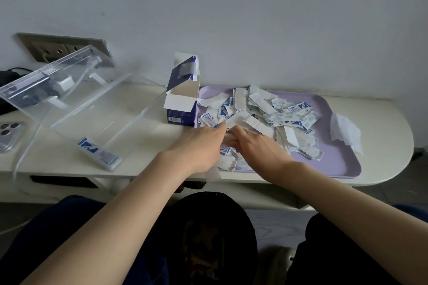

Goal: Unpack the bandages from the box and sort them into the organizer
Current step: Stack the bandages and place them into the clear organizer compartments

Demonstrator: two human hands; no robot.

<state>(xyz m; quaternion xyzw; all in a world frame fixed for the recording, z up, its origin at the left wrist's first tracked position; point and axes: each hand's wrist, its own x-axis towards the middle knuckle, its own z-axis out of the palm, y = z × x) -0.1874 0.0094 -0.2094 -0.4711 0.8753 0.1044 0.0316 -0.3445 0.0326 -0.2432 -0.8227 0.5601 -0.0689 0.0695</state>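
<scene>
Currently both hands meet in the bandages [266, 111] heaped on the purple tray [342, 164], right hand [259, 146] curled round a bunch, left hand [199, 146] grip unclear; square up same-type strips before moving to the organizer [76, 104].

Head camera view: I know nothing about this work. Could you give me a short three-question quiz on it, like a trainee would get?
1. True or false: the blue bandage box stands open between the clear organizer and the purple tray.
2. Where do most bandages lie? A) in the box B) on the tray C) in the organizer
3. Which hands are in the pile: left hand, right hand, or both?
Key: 1 true; 2 B; 3 both.
</scene>
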